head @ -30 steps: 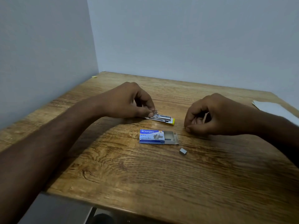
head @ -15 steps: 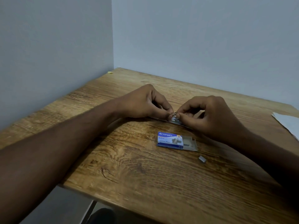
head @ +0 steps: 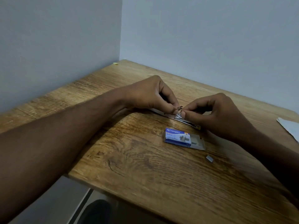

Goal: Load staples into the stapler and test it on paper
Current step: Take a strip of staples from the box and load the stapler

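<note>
Both hands meet over the stapler (head: pixel 186 119). Left hand (head: pixel 150 94) has thumb and forefinger pinched on a little metal part sticking up from it, right hand (head: pixel 216 110) pinches something tiny right beside that, can't tell what. The stapler lies flat on the wooden table (head: pixel 145 175), long axis running from far-left to near-right. Just in front: one blue staple box (head: pixel 178 137), tray slid out rightward. One loose staple strip (head: pixel 209 158) nearer. One paper (head: pixel 289 126) at the right edge.
</note>
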